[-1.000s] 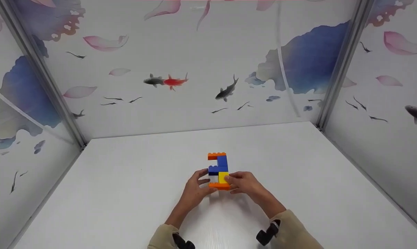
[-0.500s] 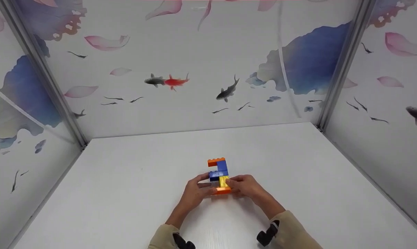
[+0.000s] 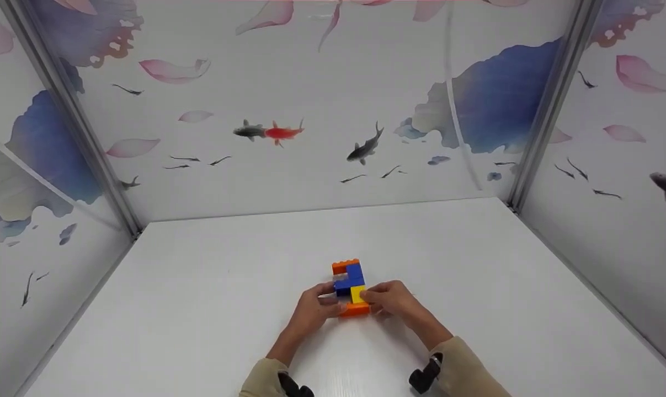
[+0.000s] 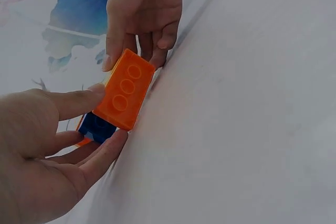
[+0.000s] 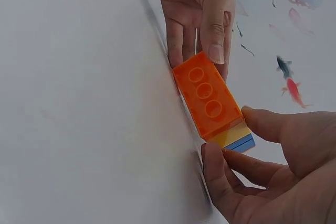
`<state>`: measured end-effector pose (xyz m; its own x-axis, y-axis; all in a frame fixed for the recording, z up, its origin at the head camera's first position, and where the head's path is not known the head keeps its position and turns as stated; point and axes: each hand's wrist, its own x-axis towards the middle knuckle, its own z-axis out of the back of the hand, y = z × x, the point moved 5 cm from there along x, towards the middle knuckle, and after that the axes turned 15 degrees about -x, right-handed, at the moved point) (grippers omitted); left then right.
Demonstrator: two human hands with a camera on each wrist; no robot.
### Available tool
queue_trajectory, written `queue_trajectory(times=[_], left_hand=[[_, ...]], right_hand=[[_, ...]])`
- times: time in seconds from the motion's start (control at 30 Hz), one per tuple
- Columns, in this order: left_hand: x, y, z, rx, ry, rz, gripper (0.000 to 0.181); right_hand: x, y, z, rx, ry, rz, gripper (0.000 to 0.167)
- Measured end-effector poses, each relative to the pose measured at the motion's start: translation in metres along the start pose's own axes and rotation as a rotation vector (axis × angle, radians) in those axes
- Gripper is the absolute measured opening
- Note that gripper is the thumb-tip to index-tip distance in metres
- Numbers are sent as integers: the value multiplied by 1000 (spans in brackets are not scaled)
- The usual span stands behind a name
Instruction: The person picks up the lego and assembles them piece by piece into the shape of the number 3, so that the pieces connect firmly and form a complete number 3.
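Joined toy building bricks form one piece in the head view: an orange brick (image 3: 355,310) at the near end, a yellow brick (image 3: 357,295), blue bricks (image 3: 354,273) and another orange brick at the far end. My left hand (image 3: 312,306) holds its left side, thumb at the near orange brick and fingertips by the blue. From the right, my right hand (image 3: 394,298) pinches it near the yellow brick. The wrist views show the hollow underside of the orange brick (image 4: 125,90), with round tubes inside. Some fingers are hidden behind the bricks in the head view.
A white table (image 3: 228,286) lies under the hands. Behind it stands a white back wall (image 3: 310,182) printed with fish and petals. Side walls flank the table, with metal posts (image 3: 548,105) at the corners. Black straps with small devices sit at both wrists.
The brick piece has come a little nearer to the person and has tilted on the way. Both hands keep hold of it and shift slightly with it.
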<state>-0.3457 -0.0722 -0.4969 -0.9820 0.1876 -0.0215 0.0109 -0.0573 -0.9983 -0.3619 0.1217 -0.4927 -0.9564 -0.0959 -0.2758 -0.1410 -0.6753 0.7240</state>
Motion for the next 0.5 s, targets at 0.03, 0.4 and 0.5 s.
queue_trajectory(times=[0.03, 0.4, 0.5], left_hand=[[0, 0, 0, 2, -6, 6, 66], [-1, 2, 2, -6, -20, 41, 68], [0, 2, 2, -6, -14, 52, 66]], right_hand=[[1, 0, 0, -14, -1, 0, 46], [26, 4, 6, 15, 15, 56, 63], [33, 4, 8, -24, 60, 84, 66]])
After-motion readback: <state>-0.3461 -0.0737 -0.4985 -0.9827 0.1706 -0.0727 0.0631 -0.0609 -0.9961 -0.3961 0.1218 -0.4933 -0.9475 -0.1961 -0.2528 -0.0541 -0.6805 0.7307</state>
